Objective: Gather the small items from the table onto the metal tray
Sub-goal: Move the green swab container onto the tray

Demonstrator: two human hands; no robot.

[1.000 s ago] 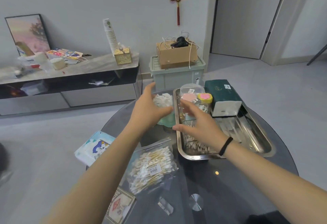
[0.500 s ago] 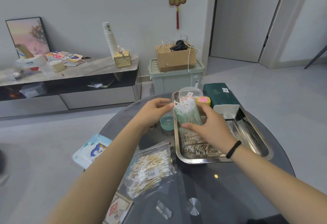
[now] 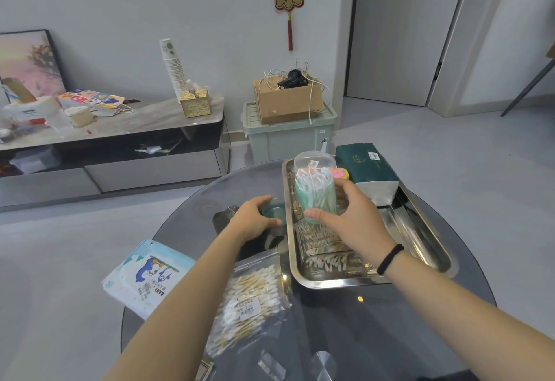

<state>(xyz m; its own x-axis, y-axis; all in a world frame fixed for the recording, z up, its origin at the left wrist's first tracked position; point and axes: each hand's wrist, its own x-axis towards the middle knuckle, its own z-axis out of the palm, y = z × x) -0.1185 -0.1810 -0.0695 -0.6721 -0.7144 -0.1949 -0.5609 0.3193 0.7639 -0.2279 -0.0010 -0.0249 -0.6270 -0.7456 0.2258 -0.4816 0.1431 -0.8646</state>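
Over the near-left part of the metal tray (image 3: 336, 282), in the head view, the right hand (image 3: 351, 218) grips a clear tub of green-stemmed swabs (image 3: 315, 192), its fingers (image 3: 313, 215) wrapped round the lower wall, the tub upright with the white tips showing at the top. It looks light and stiff, but the smooth plastic could slip, and the loose swabs would spill if it tipped; the hold low on the wall seems sound. Just left of the tray, on the glass bench (image 3: 375, 335), the left hand (image 3: 255, 221) is curled around a teal lid (image 3: 274, 210), though whether it is lifted I cannot tell. The lid should be thin and light, best pinched by its rim. Nearer lies a soft bag of cotton swabs (image 3: 249, 305), crinkly and floppy, and a wipes packet (image 3: 147, 278) overhangs the bench's left edge.
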